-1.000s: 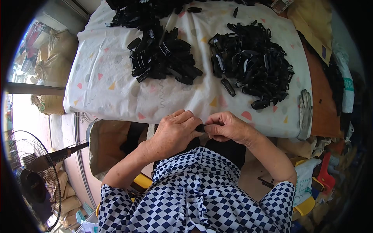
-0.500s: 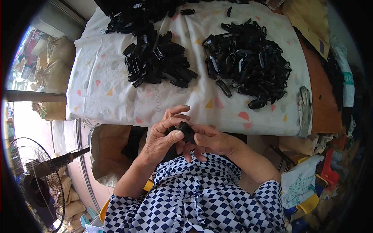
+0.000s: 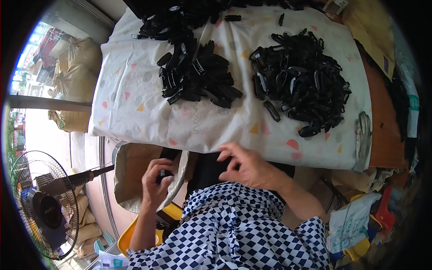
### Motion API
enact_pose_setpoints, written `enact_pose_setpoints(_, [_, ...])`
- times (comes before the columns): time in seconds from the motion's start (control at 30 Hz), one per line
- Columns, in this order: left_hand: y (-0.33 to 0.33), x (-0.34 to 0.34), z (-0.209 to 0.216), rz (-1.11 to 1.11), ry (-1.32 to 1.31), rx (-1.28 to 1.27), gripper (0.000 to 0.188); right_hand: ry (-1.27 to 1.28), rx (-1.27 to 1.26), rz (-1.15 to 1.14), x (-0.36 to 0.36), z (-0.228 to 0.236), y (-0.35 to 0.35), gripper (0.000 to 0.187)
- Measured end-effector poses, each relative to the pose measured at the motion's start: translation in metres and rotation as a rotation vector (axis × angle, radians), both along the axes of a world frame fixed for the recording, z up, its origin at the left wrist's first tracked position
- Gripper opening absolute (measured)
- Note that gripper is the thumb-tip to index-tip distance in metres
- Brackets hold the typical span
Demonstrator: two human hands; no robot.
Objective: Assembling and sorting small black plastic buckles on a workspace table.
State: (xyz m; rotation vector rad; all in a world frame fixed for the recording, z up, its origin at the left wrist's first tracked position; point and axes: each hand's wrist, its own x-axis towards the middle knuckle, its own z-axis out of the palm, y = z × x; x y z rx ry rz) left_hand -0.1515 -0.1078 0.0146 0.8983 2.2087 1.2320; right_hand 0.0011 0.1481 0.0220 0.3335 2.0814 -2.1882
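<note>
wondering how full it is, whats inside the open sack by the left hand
Inside the sack, its brown inner wall shows, with something dark toward the far right. The left hand covers part of the opening; the bottom can't be made out.

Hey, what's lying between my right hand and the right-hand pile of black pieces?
The head view shows patterned cloth, with one loose black piece on it near the right-hand pile, between that pile and your right hand.

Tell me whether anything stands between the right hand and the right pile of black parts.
Nothing tall is visible between the right hand and the right pile: just the cloth and one loose part lying at the pile's near left edge.
</note>
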Motion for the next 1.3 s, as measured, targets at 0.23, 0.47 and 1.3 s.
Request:
enact_pose_setpoints(0.23, [0.015,-0.028,0.019,-0.097,0.746,-0.272,0.032,0.009,1.348,-0.333,0.0,0.001,0.074,0.028])
enact_pose_setpoints(0.47, [0.171,-0.056,0.016,-0.394,0.9,-0.08,0.027,-0.063,1.478,-0.172,-0.017,-0.004,0.082,0.021])
enact_pose_setpoints(1.3, [0.169,0.001,-0.008,-0.331,0.016,0.152,0.035,0.157,-0.845,-0.488,-0.011,-0.025,0.051,0.013])
